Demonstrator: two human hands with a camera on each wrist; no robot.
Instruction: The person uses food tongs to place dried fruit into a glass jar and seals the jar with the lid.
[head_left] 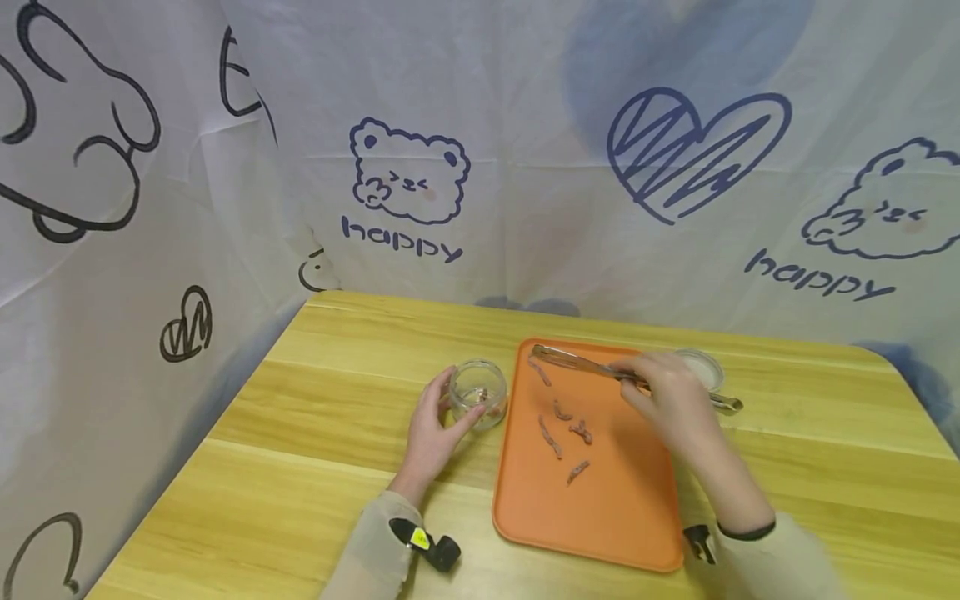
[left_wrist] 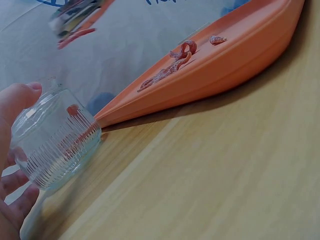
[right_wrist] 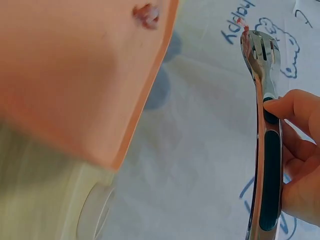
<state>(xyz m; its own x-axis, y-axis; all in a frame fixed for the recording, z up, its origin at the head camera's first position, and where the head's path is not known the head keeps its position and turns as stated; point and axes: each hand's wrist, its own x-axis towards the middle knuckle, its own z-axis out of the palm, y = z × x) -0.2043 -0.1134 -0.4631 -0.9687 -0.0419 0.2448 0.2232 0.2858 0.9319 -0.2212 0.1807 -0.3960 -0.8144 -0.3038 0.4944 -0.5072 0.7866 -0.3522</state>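
Note:
My left hand (head_left: 433, 432) holds a small clear glass jar (head_left: 491, 414) on the table, fingers and thumb around its sides. A few reddish pieces show through the ribbed glass in the left wrist view. In my right hand (head_left: 671, 396) are metal tongs (right_wrist: 270, 170) with dark grip pads. Their tips pinch a thin reddish-brown strip (left_wrist: 76, 38), raised above the far left corner of the orange tray (head_left: 615, 517). Several more shrivelled dried strips (head_left: 550, 438) lie on the tray, which stands just right of the jar.
A round, pale-rimmed lid (head_left: 705, 367) lies on the wooden table (head_left: 300, 467) beyond the tray's right edge, partly behind my right hand. A white curtain (head_left: 540, 225) with blue drawings hangs behind the table and along its left side.

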